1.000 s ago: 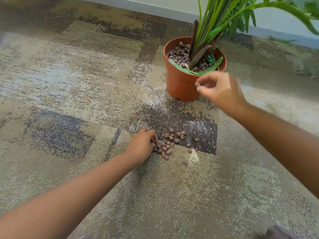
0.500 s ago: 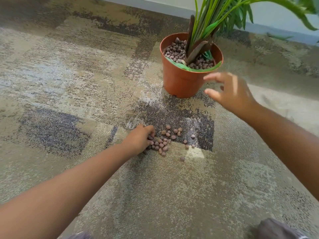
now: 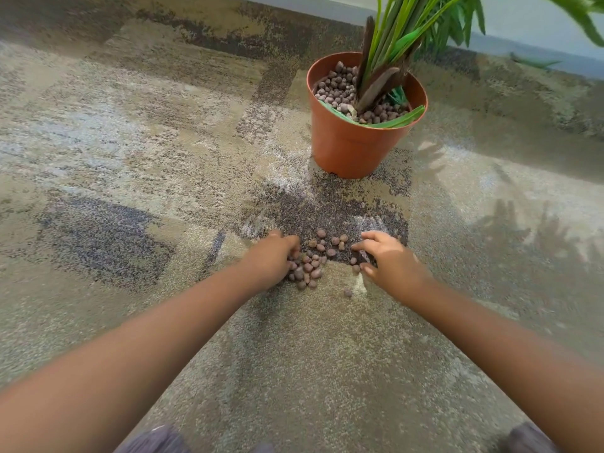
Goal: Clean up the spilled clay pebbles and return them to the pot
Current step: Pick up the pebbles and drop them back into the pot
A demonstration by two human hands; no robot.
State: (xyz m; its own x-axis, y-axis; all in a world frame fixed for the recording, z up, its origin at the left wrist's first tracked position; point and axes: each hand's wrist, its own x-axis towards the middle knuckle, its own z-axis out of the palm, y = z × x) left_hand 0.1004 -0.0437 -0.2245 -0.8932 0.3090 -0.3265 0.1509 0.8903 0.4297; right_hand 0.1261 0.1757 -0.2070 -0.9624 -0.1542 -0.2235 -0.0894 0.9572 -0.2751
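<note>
Spilled brown clay pebbles (image 3: pixel 313 261) lie in a small pile on the carpet in front of the terracotta pot (image 3: pixel 346 148). The pot stands upright, with more pebbles and a green plant (image 3: pixel 392 37) inside. My left hand (image 3: pixel 271 259) rests at the pile's left edge with its fingers curled into the pebbles; its palm is hidden. My right hand (image 3: pixel 390 261) is on the carpet at the pile's right edge, fingers spread, with a pebble or two by its fingertips. One stray pebble (image 3: pixel 348 292) lies nearer to me.
Patterned beige and grey carpet (image 3: pixel 130 191) covers the floor. A grey skirting board and pale wall (image 3: pixel 523 31) run behind the pot. Plant leaves overhang the upper right. My knees in dark fabric (image 3: pixel 157 439) show at the bottom edge.
My right hand has come down from beside the pot's rim to the carpet at the right of the pile. My left hand has stayed at the pile's left edge.
</note>
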